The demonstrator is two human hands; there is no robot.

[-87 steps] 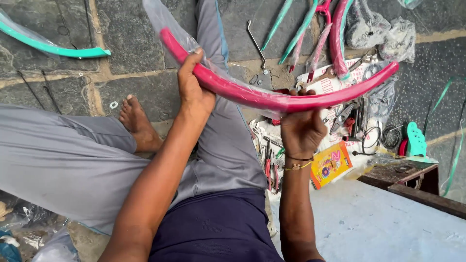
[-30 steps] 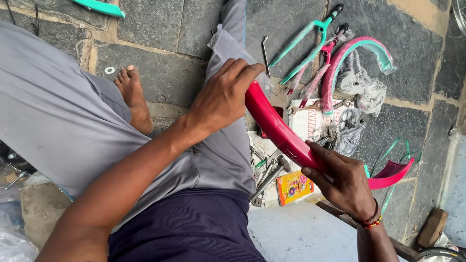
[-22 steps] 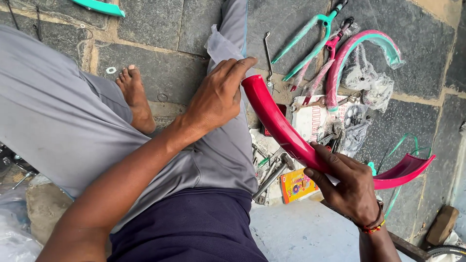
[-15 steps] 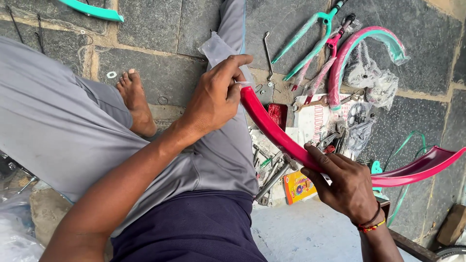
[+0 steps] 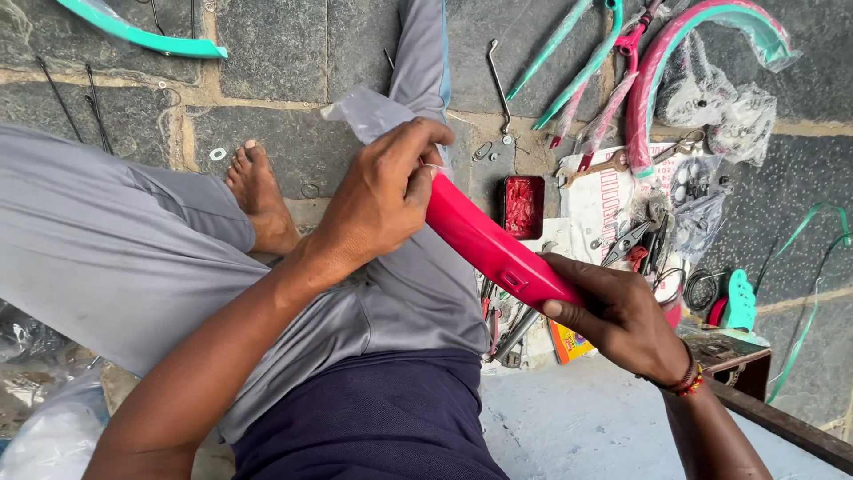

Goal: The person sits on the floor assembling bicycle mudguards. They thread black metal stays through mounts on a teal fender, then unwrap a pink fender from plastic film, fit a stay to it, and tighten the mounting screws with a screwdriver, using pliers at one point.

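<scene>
A curved pink mudguard point(image 5: 484, 244) lies across my lap, above my grey trouser leg. My right hand point(image 5: 613, 316) grips its middle from the near side, thumb underneath. My left hand point(image 5: 386, 191) pinches the mudguard's upper end, where a clear plastic wrap point(image 5: 369, 116) hangs off it. My bare foot point(image 5: 258, 196) rests on the stone floor to the left.
On the floor ahead lie teal and pink bicycle frame parts point(image 5: 577, 62), another pink mudguard point(image 5: 675, 53), a small red tin point(image 5: 522, 206), pliers and spanners point(image 5: 635, 240), plastic bags of parts point(image 5: 720, 98) and a teal mudguard point(image 5: 142, 36).
The mudguard has turned and its far end has swung out of sight behind my right hand. My left hand has shifted onto its upper tip at the plastic wrap.
</scene>
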